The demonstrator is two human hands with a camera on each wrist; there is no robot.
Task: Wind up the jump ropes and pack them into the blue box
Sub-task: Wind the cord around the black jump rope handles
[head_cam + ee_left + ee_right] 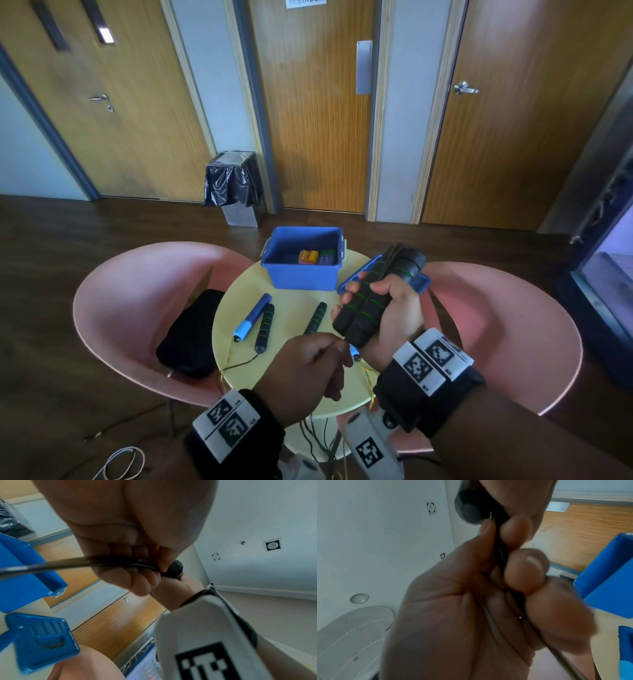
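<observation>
The right hand [394,308] is wrapped around a pair of black foam jump-rope handles with green rings [371,301], held side by side and tilted up above the round pale-yellow table [294,308], fingers curled over the front of the pair and thumb behind. The left hand [305,370] sits just below the handles' lower ends, thumb and fingers pinched on the thin black rope cord [72,564]; in the left wrist view the cord runs taut out of the closed fingers toward the left edge of the picture. Dark strands lie along the upper part of the held handles, probably turns of the cord, though the blur makes that hard to confirm. The open blue plastic box [303,265] stands at the far side of the table with small coloured items inside, and its blue lid [423,282] lies just to its right, partly hidden behind the held handles. On the tabletop nearer the person lie a blue handle with a light-blue end [251,317], a black green-ringed handle [264,327] touching beside it, and another black green-ringed handle [315,317] further right. Thin cords trail off the near table edge. Pink shell chairs [137,291] flank the table.
</observation>
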